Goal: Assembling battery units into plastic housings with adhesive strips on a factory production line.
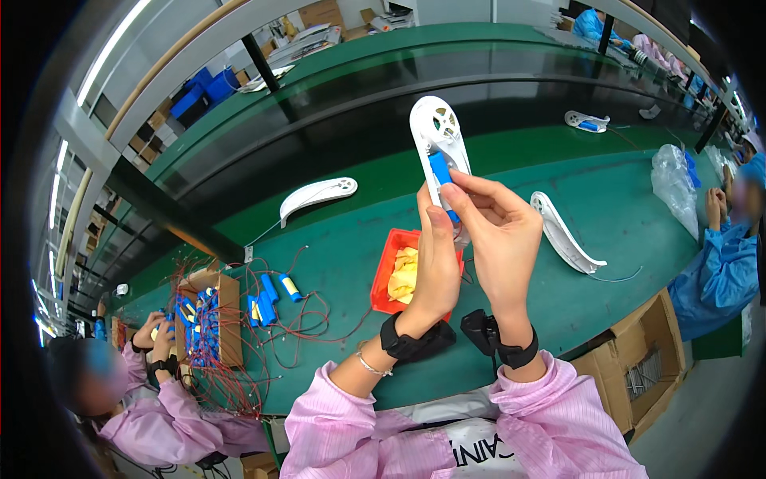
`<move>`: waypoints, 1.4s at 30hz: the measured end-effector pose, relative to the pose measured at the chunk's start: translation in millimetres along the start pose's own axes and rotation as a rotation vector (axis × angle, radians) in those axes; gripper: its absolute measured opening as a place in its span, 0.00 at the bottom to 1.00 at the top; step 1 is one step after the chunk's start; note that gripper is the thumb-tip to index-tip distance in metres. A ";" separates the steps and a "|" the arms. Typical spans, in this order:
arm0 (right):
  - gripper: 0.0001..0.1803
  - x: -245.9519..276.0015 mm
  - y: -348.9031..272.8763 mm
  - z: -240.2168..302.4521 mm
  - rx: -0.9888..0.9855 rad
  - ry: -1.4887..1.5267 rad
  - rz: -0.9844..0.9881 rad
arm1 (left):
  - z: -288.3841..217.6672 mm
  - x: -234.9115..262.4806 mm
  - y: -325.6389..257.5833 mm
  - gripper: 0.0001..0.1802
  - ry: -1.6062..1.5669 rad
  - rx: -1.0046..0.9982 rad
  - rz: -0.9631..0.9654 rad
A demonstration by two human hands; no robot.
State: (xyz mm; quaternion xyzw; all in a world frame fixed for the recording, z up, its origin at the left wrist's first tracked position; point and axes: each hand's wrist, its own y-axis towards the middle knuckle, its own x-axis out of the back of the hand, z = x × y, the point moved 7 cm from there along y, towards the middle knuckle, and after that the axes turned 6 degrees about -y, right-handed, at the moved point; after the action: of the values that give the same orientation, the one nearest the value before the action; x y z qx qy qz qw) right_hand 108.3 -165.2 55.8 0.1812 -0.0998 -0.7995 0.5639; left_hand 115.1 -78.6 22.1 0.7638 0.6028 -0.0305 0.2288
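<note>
Held up over the green bench is a white plastic housing (432, 120), long and curved, with a round slotted grille at its upper end. My left hand (439, 267) grips its lower part from the left. Between the fingertips of my right hand (503, 227) is a blue cylindrical battery (441, 169), lying lengthwise against the inside of the housing. My fingers cover the lower end of both pieces. Beneath my hands stands a red tray (383, 283) with crumpled yellow pieces (404, 275) in it.
More white housings lie left (319, 194) and right (562, 235). Blue batteries (267, 299) with red wires spread beside a filled cardboard box (230, 319). A co-worker in pink (167, 419) sits left, another in blue (714, 275) right. A clear plastic bag (674, 188) lies near the right one.
</note>
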 end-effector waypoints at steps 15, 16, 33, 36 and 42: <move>0.30 33.5 11.8 10.0 -0.061 0.244 0.276 | -9.4 -19.4 -10.8 0.17 -0.084 -0.003 0.072; 0.28 37.3 14.7 4.8 -0.088 0.228 0.244 | -6.2 -22.8 -10.8 0.16 -0.044 0.008 0.099; 0.31 93.1 85.2 -65.9 -0.121 0.340 -0.129 | 39.1 -56.7 116.7 0.15 0.268 0.196 0.263; 0.41 118.4 80.2 -45.2 0.104 0.082 -0.324 | 73.7 -33.6 198.4 0.20 -0.193 0.373 0.058; 0.33 108.4 87.4 -114.2 -0.052 -0.042 -0.275 | 186.7 66.1 267.7 0.28 -0.373 0.164 -0.548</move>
State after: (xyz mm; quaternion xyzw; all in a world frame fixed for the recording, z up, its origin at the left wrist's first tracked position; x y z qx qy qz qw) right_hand 197.6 -291.8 -36.0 0.1616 -0.0653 -0.8752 0.4513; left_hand 426.1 -135.8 -82.3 0.5705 0.7289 -0.2786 0.2561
